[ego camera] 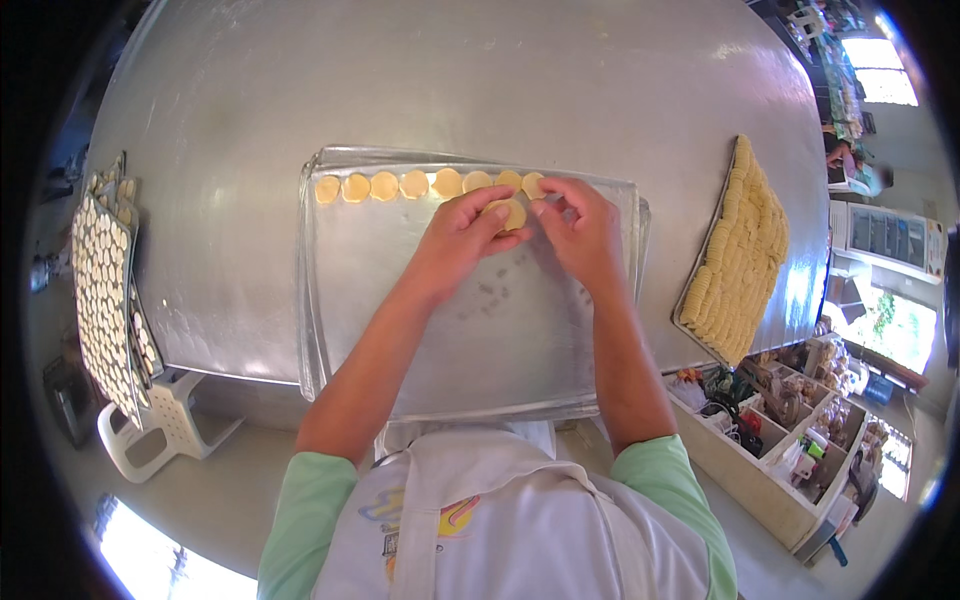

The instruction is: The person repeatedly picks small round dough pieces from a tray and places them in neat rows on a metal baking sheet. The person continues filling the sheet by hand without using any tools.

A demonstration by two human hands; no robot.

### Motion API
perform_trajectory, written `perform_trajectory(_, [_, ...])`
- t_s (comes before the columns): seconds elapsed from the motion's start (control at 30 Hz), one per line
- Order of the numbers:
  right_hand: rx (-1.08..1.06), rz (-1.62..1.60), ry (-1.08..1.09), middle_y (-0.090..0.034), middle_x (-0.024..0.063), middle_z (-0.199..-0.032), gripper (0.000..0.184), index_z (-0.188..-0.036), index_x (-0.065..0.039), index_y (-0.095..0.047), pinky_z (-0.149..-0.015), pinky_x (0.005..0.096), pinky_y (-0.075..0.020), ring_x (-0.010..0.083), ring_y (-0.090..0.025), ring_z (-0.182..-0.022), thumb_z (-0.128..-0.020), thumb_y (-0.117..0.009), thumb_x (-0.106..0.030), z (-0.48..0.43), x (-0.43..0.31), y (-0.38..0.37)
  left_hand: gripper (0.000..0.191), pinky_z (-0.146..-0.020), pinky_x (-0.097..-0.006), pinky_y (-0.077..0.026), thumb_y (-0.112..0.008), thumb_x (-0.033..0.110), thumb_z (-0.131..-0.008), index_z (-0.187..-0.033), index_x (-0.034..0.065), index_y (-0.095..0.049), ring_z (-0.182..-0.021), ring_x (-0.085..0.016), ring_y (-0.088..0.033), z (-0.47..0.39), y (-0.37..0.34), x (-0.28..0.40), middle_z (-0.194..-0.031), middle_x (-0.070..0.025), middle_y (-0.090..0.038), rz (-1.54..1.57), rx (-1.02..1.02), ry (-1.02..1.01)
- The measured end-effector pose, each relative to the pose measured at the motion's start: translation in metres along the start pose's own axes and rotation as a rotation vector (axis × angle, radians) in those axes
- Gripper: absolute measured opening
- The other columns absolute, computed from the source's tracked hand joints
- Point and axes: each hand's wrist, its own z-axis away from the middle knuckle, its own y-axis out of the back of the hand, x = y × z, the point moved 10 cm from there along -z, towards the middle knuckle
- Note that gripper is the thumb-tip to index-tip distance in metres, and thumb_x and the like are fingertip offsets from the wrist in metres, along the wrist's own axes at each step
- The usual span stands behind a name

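A large metal baking tray (450,330) lies before me on top of other trays. Along its far edge runs a row of several flat, pale yellow dough discs (385,186). My left hand (472,229) is over the tray, holding a dough disc (513,215) between thumb and fingers; whether more are stacked under it is hidden. At the right end of the row, the thumb and index finger of my right hand (577,225) are at the edge of another disc (532,185). Dark spots mark the bare tray surface under my hands.
A tray tightly packed with rows of dough discs (739,255) stands right on the metal table (465,82). Trays of spaced discs (103,292) overhang the left edge, above a white plastic chair (169,427). A compartmented bin (780,442) stands at right; a person (862,169) is beyond.
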Motion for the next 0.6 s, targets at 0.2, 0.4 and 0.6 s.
perform_trajectory(0.2, [-0.051,0.067,0.02,-0.07,0.0099,-0.095,0.02,-0.104,-0.002,-0.069,-0.067,0.0326,-0.0515,0.0215,-0.064,-0.074,-0.085,-0.071,-0.007,-0.008,0.012,0.021,0.047,-0.089,-0.0295,-0.059,-0.051,0.022,-0.105,-0.143,-0.005,-0.045,-0.098,-0.021,-0.07,-0.012,-0.026,-0.011,-0.113,-0.0136,-0.066,-0.1,0.058,0.05])
perform_trajectory(0.4, [-0.132,-0.087,0.196,-0.069,0.0115,-0.094,0.019,-0.102,0.001,-0.068,-0.067,0.0342,-0.0519,0.0236,-0.065,-0.075,-0.083,-0.07,-0.005,-0.007,0.015,0.033,0.044,-0.092,-0.0297,-0.057,-0.046,0.017,-0.106,-0.144,-0.0048,-0.044,-0.101,-0.02,-0.069,-0.013,-0.041,-0.021,-0.113,-0.0137,-0.066,0.03,0.155,0.047])
perform_trajectory(0.6, [-0.272,-0.166,0.128,-0.069,0.0107,-0.092,0.018,-0.1,0.0,-0.068,-0.067,0.0352,-0.0518,0.0239,-0.066,-0.076,-0.083,-0.07,-0.004,-0.007,0.037,0.032,0.05,-0.099,-0.0321,-0.055,-0.047,0.017,-0.105,-0.146,-0.0095,-0.038,-0.106,-0.023,-0.067,-0.019,-0.064,-0.028,-0.121,-0.0173,-0.062,0.051,0.084,-0.031])
